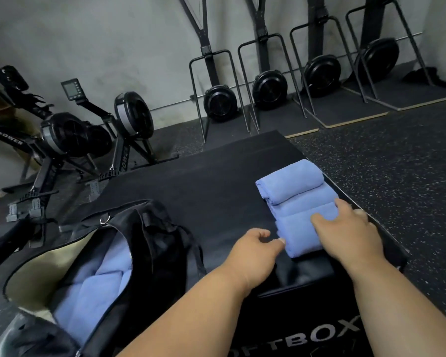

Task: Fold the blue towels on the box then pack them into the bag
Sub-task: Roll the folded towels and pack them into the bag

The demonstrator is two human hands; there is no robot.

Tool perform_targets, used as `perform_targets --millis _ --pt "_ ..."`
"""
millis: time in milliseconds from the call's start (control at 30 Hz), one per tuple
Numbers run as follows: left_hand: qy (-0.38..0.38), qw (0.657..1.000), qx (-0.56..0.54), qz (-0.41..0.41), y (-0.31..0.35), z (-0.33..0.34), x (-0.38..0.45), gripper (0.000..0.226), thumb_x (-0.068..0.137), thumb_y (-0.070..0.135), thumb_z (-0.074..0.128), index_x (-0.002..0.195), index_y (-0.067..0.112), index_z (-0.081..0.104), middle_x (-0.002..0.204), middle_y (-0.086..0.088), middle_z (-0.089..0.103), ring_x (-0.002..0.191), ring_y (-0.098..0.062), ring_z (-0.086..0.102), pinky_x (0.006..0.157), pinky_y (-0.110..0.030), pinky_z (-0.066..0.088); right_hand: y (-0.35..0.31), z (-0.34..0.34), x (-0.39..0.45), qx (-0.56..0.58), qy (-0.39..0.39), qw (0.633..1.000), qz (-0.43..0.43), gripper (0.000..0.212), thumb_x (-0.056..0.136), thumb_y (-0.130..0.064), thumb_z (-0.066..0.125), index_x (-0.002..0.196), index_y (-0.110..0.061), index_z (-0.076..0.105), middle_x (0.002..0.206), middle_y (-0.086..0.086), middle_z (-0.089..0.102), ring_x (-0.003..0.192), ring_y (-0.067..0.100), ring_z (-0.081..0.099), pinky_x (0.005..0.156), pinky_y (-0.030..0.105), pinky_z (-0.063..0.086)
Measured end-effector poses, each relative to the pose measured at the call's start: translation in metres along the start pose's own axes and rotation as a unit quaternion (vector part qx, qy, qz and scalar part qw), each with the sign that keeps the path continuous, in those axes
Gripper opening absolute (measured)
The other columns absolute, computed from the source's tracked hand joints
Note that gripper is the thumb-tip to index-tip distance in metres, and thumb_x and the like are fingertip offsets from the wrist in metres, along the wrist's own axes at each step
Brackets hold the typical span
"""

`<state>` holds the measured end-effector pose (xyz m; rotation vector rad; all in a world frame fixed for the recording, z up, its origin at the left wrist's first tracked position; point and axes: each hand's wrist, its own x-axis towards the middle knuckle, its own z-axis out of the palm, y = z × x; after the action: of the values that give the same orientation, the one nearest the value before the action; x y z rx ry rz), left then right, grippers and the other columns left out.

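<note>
Far left, by the grey wall: two black rowing machines with round flywheel housings [70,140], one carrying a small monitor on an arm [72,89]. Near left, on the floor against the box: an open black fabric duffel bag with a pale lining [150,243], zip parted, folded blue towels already inside it [93,287]; a metal ring sits at the bag's top edge. Centre: a large black padded soft box [204,181], white lettering partly visible on its front face, flat top dark and matte. Left hand [255,246] rests low on the box top, fingers loosely curled, fingertips touching the left edge of the nearest towel; it grips nothing that can be seen. Just right of it, near the box's right edge: a row of three folded light-blue towels [294,191] lying side by side, touching one another, the farthest one rolled highest. Right hand [345,228] lies on the nearest towel, fingers spread and fairly straight over its top, thumb out toward the box's right edge, pressing rather than pinching. Beyond, along the wall: four upright black ski-type machines with fan wheels [268,90] on dark mats with pale wooden edges. Right: dark speckled rubber floor [397,163].
</note>
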<state>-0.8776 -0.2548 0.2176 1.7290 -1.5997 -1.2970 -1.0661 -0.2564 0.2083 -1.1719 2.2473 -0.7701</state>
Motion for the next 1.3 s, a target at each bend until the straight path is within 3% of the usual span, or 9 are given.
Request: perform_targets --millis 100,267,433,600,667,767,967,1100,1300 --pt "0.0 0.991 -0.121 -0.062 0.006 0.015 0.012 0.03 0.084 0.047 0.067 0.094 0.019 0.068 0.08 0.0 0.066 0.065 -0.019 0.057 0.061 -0.027 0.047 0.0 0.0 0.003 0.027 -0.034 0.999 -0.012 0.064 0.088 -0.053 0.052 0.145 -0.026 0.047 0.14 0.015 0.058 0.124 0.039 0.057 0.101 0.046 0.047" --pt "0.046 0.971 -0.207 -0.107 0.006 0.014 0.021 0.019 0.098 0.038 0.068 0.099 0.019 0.07 0.096 -0.001 0.076 0.087 -0.021 0.07 0.087 -0.037 0.059 0.001 0.002 0.007 0.035 -0.071 0.996 -0.038 0.032 0.083 -0.053 0.056 0.087 -0.022 0.057 0.089 0.0 0.064 0.089 0.029 0.061 0.073 0.037 0.049" --pt "0.111 0.95 -0.287 -0.057 0.012 0.0 0.009 0.025 0.084 0.016 0.075 0.108 0.013 0.067 0.102 -0.011 0.079 0.087 -0.023 0.073 0.079 -0.038 0.06 -0.007 0.003 0.004 0.073 -0.179 0.978 -0.078 0.037 0.085 -0.04 0.06 0.053 -0.021 0.055 0.056 -0.005 0.05 0.062 0.021 0.048 0.06 0.032 0.037" --pt "0.141 0.953 -0.261 0.055 0.023 -0.038 -0.022 0.029 0.08 0.007 0.073 0.108 0.015 0.069 0.093 0.004 0.075 0.078 -0.008 0.067 0.067 -0.026 0.056 -0.025 0.012 -0.017 0.175 -0.293 0.927 -0.159 0.026 0.074 -0.044 0.058 0.074 -0.018 0.061 0.076 0.009 0.06 0.069 0.023 0.053 0.067 0.043 0.042" --pt "0.136 0.955 -0.25 0.09 0.025 -0.055 -0.036 0.034 0.076 0.009 0.073 0.109 0.018 0.069 0.093 0.006 0.074 0.078 -0.006 0.066 0.067 -0.023 0.055 -0.036 0.014 -0.028 0.228 -0.331 0.895 -0.194 0.035 0.074 -0.035 0.058 0.098 -0.017 0.075 0.104 0.013 0.074 0.096 0.033 0.069 0.089 0.054 0.052" --pt "0.125 0.95 -0.266 0.109 0.026 -0.077 -0.056 0.047 0.069 0.018 0.075 0.114 0.026 0.068 0.103 0.001 0.076 0.085 -0.013 0.07 0.08 -0.035 0.057 -0.045 0.021 -0.04 0.312 -0.407 0.836 -0.195 0.049 0.075 -0.025 0.059 0.121 -0.015 0.072 0.127 0.021 0.07 0.128 0.046 0.057 0.113 0.066 0.036" --pt "0.206 0.943 -0.218 0.142 0.011 -0.117 -0.089 0.064 0.076 0.03 0.081 0.134 0.04 0.056 0.121 0.009 0.073 0.106 -0.006 0.072 0.087 -0.028 0.058 -0.079 0.041 -0.078 0.371 -0.423 0.798 -0.217 0.041 0.082 -0.016 0.061 0.121 -0.005 0.07 0.126 0.026 0.069 0.125 0.044 0.062 0.113 0.069 0.035" --pt "0.236 0.932 -0.221 0.165 -0.002 -0.14 -0.121 0.064 0.095 0.022 0.075 0.146 0.039 0.041 0.114 0.022 0.073 0.099 0.01 0.069 0.075 -0.011 0.054 -0.109 0.048 -0.114 0.397 -0.408 0.785 -0.246 0.041 0.088 -0.02 0.063 0.126 -0.006 0.066 0.126 0.026 0.068 0.11 0.031 0.065 0.105 0.062 0.044" --pt "0.31 0.895 -0.292 0.133 -0.04 -0.19 -0.164 0.032 0.099 0.021 0.062 0.13 0.032 0.061 0.124 0.006 0.073 0.11 -0.01 0.07 0.1 -0.039 0.057 -0.159 0.064 -0.178 0.467 -0.401 0.742 -0.264 0.049 0.105 -0.011 0.052 0.139 -0.045 0.057 0.131 0.004 0.071 0.119 0.025 0.069 0.107 0.044 0.051"
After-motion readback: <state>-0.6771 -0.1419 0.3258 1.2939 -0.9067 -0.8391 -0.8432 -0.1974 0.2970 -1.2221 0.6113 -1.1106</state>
